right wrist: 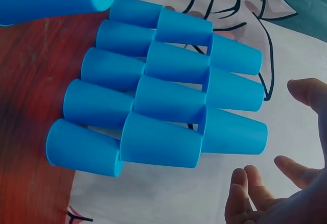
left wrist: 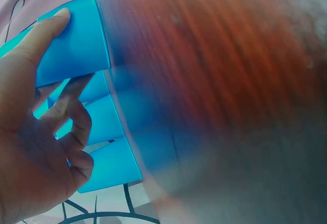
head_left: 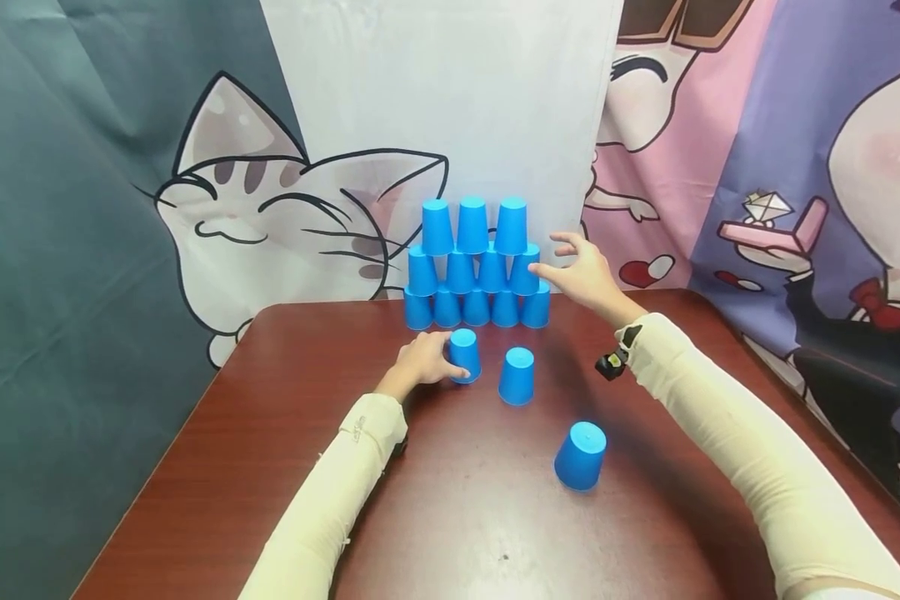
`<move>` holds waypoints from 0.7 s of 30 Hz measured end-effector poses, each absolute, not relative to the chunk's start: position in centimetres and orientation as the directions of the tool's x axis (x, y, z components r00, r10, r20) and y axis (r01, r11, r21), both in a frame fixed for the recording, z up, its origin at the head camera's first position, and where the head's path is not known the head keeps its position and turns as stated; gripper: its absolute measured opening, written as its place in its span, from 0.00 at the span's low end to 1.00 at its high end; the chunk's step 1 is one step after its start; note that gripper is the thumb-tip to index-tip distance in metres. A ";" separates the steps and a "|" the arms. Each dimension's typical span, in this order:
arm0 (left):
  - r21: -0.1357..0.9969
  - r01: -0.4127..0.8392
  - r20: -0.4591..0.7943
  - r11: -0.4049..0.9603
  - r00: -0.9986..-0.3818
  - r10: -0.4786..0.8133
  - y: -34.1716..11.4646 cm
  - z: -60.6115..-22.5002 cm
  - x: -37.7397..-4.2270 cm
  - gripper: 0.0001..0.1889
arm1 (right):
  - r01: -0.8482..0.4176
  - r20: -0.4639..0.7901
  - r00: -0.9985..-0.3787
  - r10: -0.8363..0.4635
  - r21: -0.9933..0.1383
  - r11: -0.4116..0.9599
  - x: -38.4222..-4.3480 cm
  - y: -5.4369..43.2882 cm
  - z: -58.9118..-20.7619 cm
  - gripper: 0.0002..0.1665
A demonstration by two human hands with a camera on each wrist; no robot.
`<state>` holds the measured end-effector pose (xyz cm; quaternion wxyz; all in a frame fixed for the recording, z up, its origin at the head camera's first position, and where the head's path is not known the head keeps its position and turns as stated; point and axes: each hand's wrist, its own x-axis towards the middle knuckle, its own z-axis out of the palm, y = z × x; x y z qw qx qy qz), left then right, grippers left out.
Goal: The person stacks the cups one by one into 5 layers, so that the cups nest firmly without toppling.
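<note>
Blue plastic cups stand upside down in a pyramid of three rows at the back of the brown table. The same pyramid fills the right wrist view. My left hand grips a single upturned blue cup just in front of the pyramid; in the left wrist view, thumb and fingers of that hand curl round this cup. My right hand hovers with spread fingers beside the pyramid's right edge. In its wrist view the right hand has a small gap to the cups.
Two more upturned blue cups stand loose on the table, one near the middle and one closer to me on the right. Cartoon-printed cloth hangs right behind the table's back edge.
</note>
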<state>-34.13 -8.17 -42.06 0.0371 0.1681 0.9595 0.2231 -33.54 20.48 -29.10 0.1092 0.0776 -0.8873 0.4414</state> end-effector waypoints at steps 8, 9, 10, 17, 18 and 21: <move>0.430 0.323 0.007 0.843 -0.935 0.355 -8.4 -41.8 -34.5 0.40 | -0.243 0.266 -0.963 -0.049 -0.771 0.589 -34.1 20.3 -29.4 0.48; 0.429 0.322 0.010 0.844 -0.936 0.352 -8.5 -41.8 -34.5 0.40 | -0.247 0.270 -0.962 -0.052 -0.771 0.587 -34.1 20.2 -29.3 0.48; 0.429 0.320 0.012 0.845 -0.937 0.349 -8.5 -41.7 -34.4 0.40 | -0.250 0.271 -0.961 -0.053 -0.771 0.585 -34.2 20.2 -29.2 0.48; 0.418 0.324 0.006 0.849 -0.935 0.354 -8.5 -42.0 -34.2 0.39 | -0.261 0.271 -0.960 -0.072 -0.770 0.582 -34.1 19.9 -29.2 0.45; 0.420 0.323 0.005 0.848 -0.935 0.354 -8.5 -42.0 -34.2 0.39 | -0.264 0.271 -0.959 -0.078 -0.768 0.583 -34.1 19.8 -29.3 0.44; 0.427 0.316 0.000 0.848 -0.937 0.349 -8.2 -42.0 -34.1 0.39 | -0.268 0.267 -0.960 -0.089 -0.769 0.580 -34.0 20.0 -29.5 0.44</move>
